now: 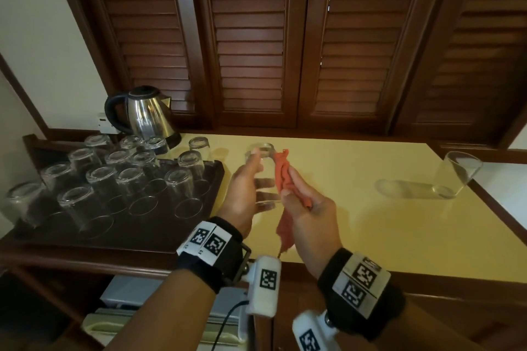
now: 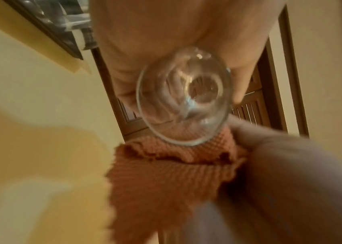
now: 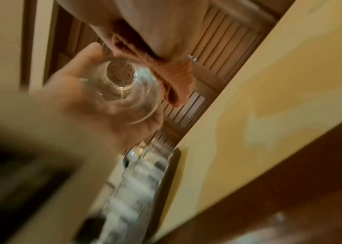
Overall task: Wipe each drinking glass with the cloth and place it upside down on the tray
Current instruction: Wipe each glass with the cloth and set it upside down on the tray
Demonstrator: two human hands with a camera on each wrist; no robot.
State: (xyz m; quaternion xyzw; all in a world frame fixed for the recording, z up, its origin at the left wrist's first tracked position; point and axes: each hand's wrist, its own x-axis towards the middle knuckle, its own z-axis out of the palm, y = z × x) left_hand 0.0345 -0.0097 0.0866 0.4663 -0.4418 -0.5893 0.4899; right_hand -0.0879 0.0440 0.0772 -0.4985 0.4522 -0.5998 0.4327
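Observation:
My left hand (image 1: 245, 188) grips a clear drinking glass (image 1: 263, 171) above the yellow counter, its base pointing away from me and its mouth toward me. My right hand (image 1: 305, 208) pinches an orange cloth (image 1: 282, 174) and presses it against the glass's right side; a loose end hangs below. The left wrist view looks into the glass (image 2: 183, 102) with the cloth (image 2: 165, 173) under its rim. In the blurred right wrist view the cloth (image 3: 165, 74) lies beside the glass (image 3: 124, 92). A dark tray (image 1: 159, 234) at the left holds several upside-down glasses (image 1: 102, 179). One upright glass (image 1: 456, 177) stands far right.
A steel kettle (image 1: 145, 114) stands behind the tray. One more inverted glass (image 1: 199, 147) sits by the tray's far right corner. Louvered wooden doors (image 1: 256, 37) close off the back. The yellow counter (image 1: 356, 222) runs between my hands and the upright glass.

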